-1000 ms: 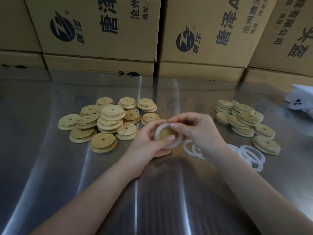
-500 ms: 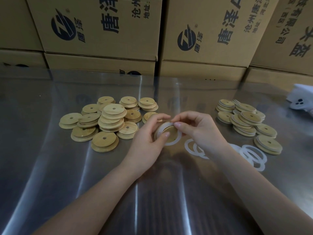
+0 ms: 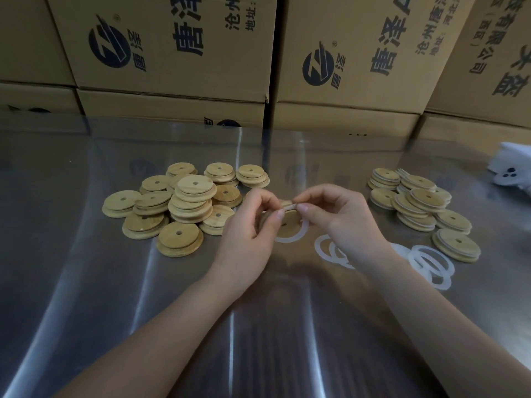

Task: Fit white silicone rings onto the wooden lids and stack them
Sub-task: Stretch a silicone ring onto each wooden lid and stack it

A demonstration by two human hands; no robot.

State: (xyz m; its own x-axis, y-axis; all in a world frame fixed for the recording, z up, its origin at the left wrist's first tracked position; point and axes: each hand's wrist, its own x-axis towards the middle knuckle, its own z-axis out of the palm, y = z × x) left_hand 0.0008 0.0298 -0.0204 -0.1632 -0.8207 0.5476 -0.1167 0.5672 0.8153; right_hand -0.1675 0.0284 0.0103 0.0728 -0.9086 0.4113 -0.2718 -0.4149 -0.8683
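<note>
Both hands meet over the middle of the table (image 3: 86, 282), and between them sits one wooden lid (image 3: 288, 225), tilted with its flat face and small centre hole toward the camera. The left hand (image 3: 247, 228) curls round the lid's left edge, thumb laid across the face. The right hand (image 3: 342, 222) pinches the lid's top edge together with a white ring (image 3: 293, 239). So each grip is closed on something: the left on the lid, the right on ring and lid at once. The ring is only partly seated. Its upper stretch is caught at the pinch, while its lower arc loops out below the lid's bottom edge.

Left of the grip, well apart from the fingers, lies a heap of bare lids (image 3: 186, 202), some stacked, others lying singly around them. Right of the grip, past the right knuckles, is a second heap of lids with white edges (image 3: 419, 202), leaning on one another in short stacks. Just below the right wrist a couple of loose rings (image 3: 324, 248) lie flat and overlapping, and more spare rings (image 3: 431, 264) lie farther right, close to the nearest lid of that heap.

Beyond the grip, along the far edge of the table, stand printed cardboard boxes (image 3: 178, 44). At the far right edge there is a white object (image 3: 514, 168), which I cannot identify.
</note>
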